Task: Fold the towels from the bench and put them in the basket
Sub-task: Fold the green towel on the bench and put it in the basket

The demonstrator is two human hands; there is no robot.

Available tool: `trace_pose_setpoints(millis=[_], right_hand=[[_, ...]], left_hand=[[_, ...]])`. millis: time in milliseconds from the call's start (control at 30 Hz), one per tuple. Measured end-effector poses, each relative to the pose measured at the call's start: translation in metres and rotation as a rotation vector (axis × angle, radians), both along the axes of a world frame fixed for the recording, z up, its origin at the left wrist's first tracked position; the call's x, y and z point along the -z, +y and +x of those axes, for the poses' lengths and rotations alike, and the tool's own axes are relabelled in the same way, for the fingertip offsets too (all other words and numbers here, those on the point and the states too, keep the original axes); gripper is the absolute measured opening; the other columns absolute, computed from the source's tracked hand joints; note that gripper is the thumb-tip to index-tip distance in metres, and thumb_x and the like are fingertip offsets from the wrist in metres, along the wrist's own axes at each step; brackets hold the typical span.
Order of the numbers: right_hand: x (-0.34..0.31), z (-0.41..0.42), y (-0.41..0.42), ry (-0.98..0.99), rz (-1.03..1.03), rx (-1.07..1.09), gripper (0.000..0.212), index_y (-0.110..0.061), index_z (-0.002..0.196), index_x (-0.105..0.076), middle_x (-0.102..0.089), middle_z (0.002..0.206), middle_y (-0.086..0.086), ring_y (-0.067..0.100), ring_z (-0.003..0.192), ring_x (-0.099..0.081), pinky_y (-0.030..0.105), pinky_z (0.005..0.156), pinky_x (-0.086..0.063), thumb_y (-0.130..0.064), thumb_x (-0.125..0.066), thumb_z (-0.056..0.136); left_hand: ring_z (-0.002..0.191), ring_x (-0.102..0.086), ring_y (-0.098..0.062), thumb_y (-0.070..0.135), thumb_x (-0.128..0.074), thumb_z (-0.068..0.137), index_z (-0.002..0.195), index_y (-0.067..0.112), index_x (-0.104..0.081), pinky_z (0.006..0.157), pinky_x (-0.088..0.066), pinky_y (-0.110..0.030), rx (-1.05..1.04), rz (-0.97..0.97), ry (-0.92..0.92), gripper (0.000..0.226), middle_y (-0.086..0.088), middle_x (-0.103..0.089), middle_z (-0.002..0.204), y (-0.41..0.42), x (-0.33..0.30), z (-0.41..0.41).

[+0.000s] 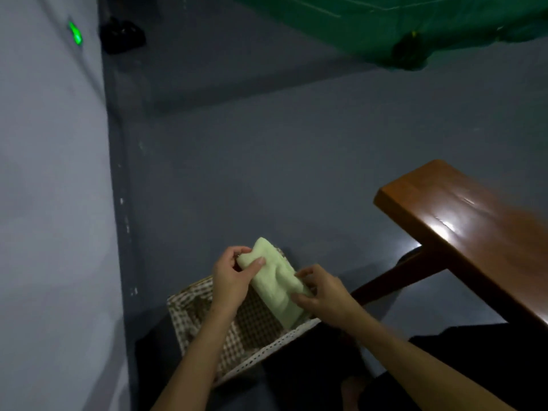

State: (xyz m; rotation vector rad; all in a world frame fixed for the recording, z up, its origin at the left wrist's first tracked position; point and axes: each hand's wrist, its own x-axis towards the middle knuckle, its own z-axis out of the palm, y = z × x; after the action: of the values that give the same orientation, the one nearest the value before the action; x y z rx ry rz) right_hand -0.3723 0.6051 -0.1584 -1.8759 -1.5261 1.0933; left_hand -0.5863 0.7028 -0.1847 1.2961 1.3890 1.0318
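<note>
Right hand (318, 295) pinching near end of folded towel (275, 280), left hand (234, 274) gripping far end; long axis slanting away leftward, directly over basket (189, 310). Beyond, at right, bench (462, 221), no towels visible.

Bench (462, 232) close right of basket (189, 304); wall (53, 203) left; floor (267, 173) beyond open.
</note>
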Motion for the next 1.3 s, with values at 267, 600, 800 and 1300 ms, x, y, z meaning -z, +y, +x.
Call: trace_pose_setpoints(millis=[267,600,800,1300], right_hand=[[0.112,-0.039,0.042,-0.079,-0.300,0.042,0.026,-0.012,0.086,-0.071,-0.068,0.075,-0.002,0.013,0.070,-0.065,0.032,0.062,-0.052,-0.036,-0.080,0.083],[0.233,-0.039,0.082,-0.018,-0.638,0.064,0.046,-0.007,0.132,-0.062,-0.066,0.126,0.012,0.031,0.118,-0.063,0.032,0.088,-0.052,-0.024,-0.076,0.092],[0.296,-0.038,0.094,0.008,-0.767,0.139,0.062,-0.005,0.153,-0.045,-0.052,0.151,0.019,0.035,0.141,-0.049,0.034,0.114,-0.039,-0.016,-0.069,0.097],[0.364,-0.035,0.100,0.030,-0.784,0.305,0.049,-0.016,0.151,-0.050,-0.043,0.159,0.014,0.039,0.145,-0.041,0.041,0.119,-0.037,-0.005,-0.052,0.104]], left_hand=[[0.101,-0.076,-0.026,0.012,-0.097,0.071,0.107,0.012,-0.075,0.089,-0.063,-0.048,-0.229,-0.421,-0.200,0.042,-0.007,-0.079,0.107,0.015,0.120,-0.026],[0.109,-0.071,-0.022,0.014,-0.085,0.087,0.110,0.022,-0.070,0.097,-0.059,-0.045,-0.262,-0.693,-0.190,0.029,-0.003,-0.075,0.118,0.039,0.256,-0.015],[0.132,-0.053,-0.016,0.004,-0.090,0.079,0.139,0.011,-0.058,0.110,-0.047,-0.036,-0.403,-0.718,-0.245,0.069,0.002,-0.057,0.144,0.059,0.316,0.011],[0.122,-0.061,-0.031,0.038,-0.046,0.110,0.143,0.019,-0.057,0.102,-0.057,-0.055,-0.252,-0.688,0.089,0.040,-0.007,-0.061,0.137,0.069,0.384,0.031]])
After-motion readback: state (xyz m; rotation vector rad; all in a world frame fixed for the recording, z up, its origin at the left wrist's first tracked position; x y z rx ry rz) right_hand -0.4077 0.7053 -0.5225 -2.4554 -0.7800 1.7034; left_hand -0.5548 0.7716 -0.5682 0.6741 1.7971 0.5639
